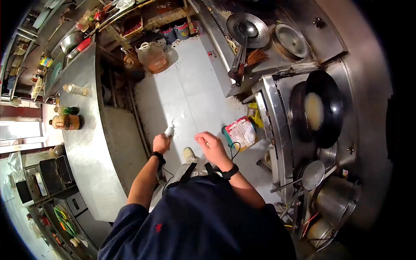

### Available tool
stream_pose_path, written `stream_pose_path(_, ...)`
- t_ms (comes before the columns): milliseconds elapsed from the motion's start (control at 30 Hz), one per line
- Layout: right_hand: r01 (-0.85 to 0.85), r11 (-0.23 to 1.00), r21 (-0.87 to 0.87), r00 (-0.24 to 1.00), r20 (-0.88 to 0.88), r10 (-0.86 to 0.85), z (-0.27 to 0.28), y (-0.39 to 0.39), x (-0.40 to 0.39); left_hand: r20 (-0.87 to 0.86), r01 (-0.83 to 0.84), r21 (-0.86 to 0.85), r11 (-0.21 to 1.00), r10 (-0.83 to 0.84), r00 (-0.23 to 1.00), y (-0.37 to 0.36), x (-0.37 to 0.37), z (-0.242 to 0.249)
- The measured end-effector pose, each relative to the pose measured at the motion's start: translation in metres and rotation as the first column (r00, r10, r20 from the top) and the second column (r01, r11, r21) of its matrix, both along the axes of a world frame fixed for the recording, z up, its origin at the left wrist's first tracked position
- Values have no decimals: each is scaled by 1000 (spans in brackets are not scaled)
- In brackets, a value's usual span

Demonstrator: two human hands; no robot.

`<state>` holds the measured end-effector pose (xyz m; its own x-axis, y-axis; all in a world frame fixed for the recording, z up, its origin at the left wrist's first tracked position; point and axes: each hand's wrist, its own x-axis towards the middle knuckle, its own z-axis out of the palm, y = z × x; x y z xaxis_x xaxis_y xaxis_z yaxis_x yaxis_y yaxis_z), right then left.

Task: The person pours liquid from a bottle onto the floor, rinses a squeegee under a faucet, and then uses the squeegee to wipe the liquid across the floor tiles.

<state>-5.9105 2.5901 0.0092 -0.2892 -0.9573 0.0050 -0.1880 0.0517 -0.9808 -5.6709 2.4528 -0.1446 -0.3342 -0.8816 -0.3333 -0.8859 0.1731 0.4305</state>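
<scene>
My left hand (161, 143) is closed around a small white object (170, 129), perhaps a bottle, held over the floor beside the steel counter on the left. My right hand (211, 146) is in front of my body with its fingers loosely bent and apart; nothing shows in it. Nearest to that hand is a box with a red and white top (241, 132), low down by the stove. On the right, a black wok (333, 108) sits on the stove with pale yellow liquid (314, 111) in it. Both hands are apart from the wok.
The steel counter (82, 143) on the left carries a brown-filled jar (67, 122) and a clear bottle (77, 89). A large plastic jug (152, 57) stands on the floor ahead. A perforated skimmer (255, 30) lies at upper right. Pots (336, 201) stand at lower right.
</scene>
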Motion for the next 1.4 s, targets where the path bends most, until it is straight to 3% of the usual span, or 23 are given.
stream_pose_path(100, -43, 992, 122, 995, -84, 53, -38, -10, 5, -34, -122, 78, 989, 125, 992, 11, -23, 8)
stream_pose_path(167, -166, 947, 275, 971, -119, 205, -94, -13, 14, -26, -146, 26, 989, 147, 989, 21, -34, 18)
stream_pose_path(267, -183, 936, 300, 972, -86, 218, -127, -24, 30, -142, -256, 170, 952, 280, 949, 37, -55, 54)
stream_pose_path(333, -221, 903, 369, 975, 86, 203, -138, -30, 44, -189, -356, 276, 893, 414, 891, 50, -55, 52)
stream_pose_path(367, -241, 899, 365, 970, 96, 221, -142, -32, 49, -265, -365, 294, 883, 442, 857, 56, -46, 28)
stream_pose_path(433, -266, 866, 423, 964, 97, 248, -151, -29, 59, -221, -382, 243, 892, 434, 873, 69, -52, 38)
stream_pose_path(467, -324, 818, 475, 926, 335, 172, -159, -31, 62, -233, -371, 224, 901, 419, 878, 74, -54, 42)
stream_pose_path(500, -343, 811, 475, 922, 335, 193, -161, -28, 62, -306, -362, 276, 891, 438, 845, 76, -55, 43)
stream_pose_path(600, -357, 828, 433, 811, 583, 46, -156, -19, 62, -357, -392, 512, 764, 605, 712, 95, -55, 44)
stream_pose_path(700, -398, 800, 449, 781, 623, 38, -144, -17, 60, -402, -420, 501, 756, 634, 661, 113, -52, 36)
stream_pose_path(733, -414, 813, 410, 799, 592, 108, -145, -18, 63, -401, -429, 502, 751, 642, 654, 117, -48, 39)
stream_pose_path(800, -460, 786, 414, 784, 604, 141, -140, -21, 74, -456, -455, 545, 704, 705, 543, 122, -41, 46)
stream_pose_path(900, -542, 750, 380, 737, 644, 205, -136, -21, 100, -406, -509, 499, 701, 708, 578, 132, -16, 57)
stream_pose_path(967, -613, 681, 401, 701, 673, 236, -149, -18, 126, -443, -518, 525, 675, 737, 510, 143, 5, 54)
stream_pose_path(1033, -647, 643, 411, 695, 664, 276, -150, -14, 152, -423, -584, 575, 573, 819, 387, 155, 27, 49)
stream_pose_path(1167, -682, 603, 413, 691, 632, 350, -167, 2, 199, -393, -640, 593, 489, 869, 300, 178, 63, 56)
stream_pose_path(1333, -617, 640, 458, 747, 598, 291, -167, 29, 219, -437, -589, 595, 547, 835, 334, 195, 84, 61)
stream_pose_path(1400, -542, 683, 489, 769, 617, 169, -155, 39, 210, -440, -571, 593, 568, 822, 360, 200, 78, 49)
